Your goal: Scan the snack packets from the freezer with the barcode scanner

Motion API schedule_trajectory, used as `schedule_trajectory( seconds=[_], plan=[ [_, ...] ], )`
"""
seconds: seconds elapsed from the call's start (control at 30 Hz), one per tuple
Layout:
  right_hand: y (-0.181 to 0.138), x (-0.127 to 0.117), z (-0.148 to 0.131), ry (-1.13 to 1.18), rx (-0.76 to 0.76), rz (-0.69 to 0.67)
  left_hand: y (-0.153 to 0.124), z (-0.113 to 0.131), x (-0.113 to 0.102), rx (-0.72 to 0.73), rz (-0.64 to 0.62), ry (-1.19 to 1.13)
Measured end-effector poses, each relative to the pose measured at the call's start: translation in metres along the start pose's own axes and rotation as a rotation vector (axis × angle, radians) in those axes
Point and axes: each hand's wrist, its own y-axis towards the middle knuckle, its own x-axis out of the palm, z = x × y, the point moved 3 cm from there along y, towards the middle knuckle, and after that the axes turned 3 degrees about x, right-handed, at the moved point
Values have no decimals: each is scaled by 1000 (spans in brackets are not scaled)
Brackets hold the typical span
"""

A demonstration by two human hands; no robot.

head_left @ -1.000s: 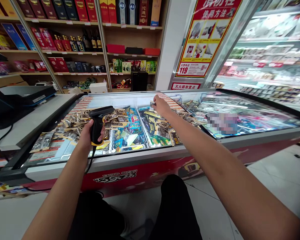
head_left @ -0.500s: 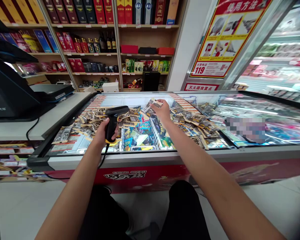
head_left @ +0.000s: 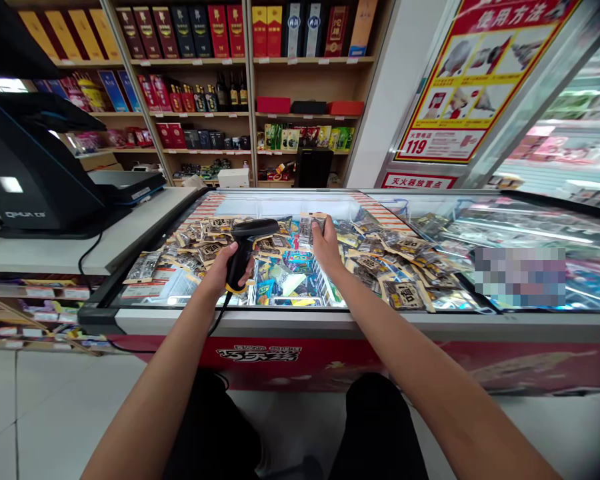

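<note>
A black and yellow barcode scanner (head_left: 240,257) is wrapped in my left hand (head_left: 226,267), its head aimed toward the right. My right hand (head_left: 329,245) pinches a small snack packet (head_left: 307,228) with its barcode side showing, a short way in front of the scanner head. Both are held over the glass top of a chest freezer (head_left: 275,318). Many similar brown-edged packets lie on the glass, in a left pile (head_left: 205,243) and a right pile (head_left: 397,263). Between the piles, colourful frozen-treat wrappers (head_left: 290,277) show through the glass in a white wire basket.
A counter (head_left: 125,230) on the left carries a black checkout machine (head_left: 35,180). The scanner's cable (head_left: 223,312) hangs over the freezer's front edge. Shelves of boxes and bottles (head_left: 195,97) stand behind, beside a red and yellow poster (head_left: 480,80).
My right hand has turned the packet more upright, its barcode side now facing the scanner side. The scanner stays in my left hand. The whole view has shifted slightly.
</note>
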Motion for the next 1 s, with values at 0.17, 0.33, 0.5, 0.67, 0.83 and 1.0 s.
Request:
schedule_trajectory(
  seconds=[0.17,0.33,0.5,0.67,0.83,1.0],
  plan=[
    [-9,1,-10,-34,19,-49,-3,-2,0,-49,-17,1],
    [-10,4,-11,-30,-4,-57,-3,1,1,-39,-31,-7],
    [-11,6,-10,-46,2,-81,-2,2,3,-15,-59,-5],
    [-10,7,-2,-13,30,-65,-2,0,2,-8,-39,-9],
    [4,9,26,104,284,-54,2,3,-1,46,50,-42],
    [28,14,43,234,399,-34,4,4,-2,58,74,-61]
  ],
)
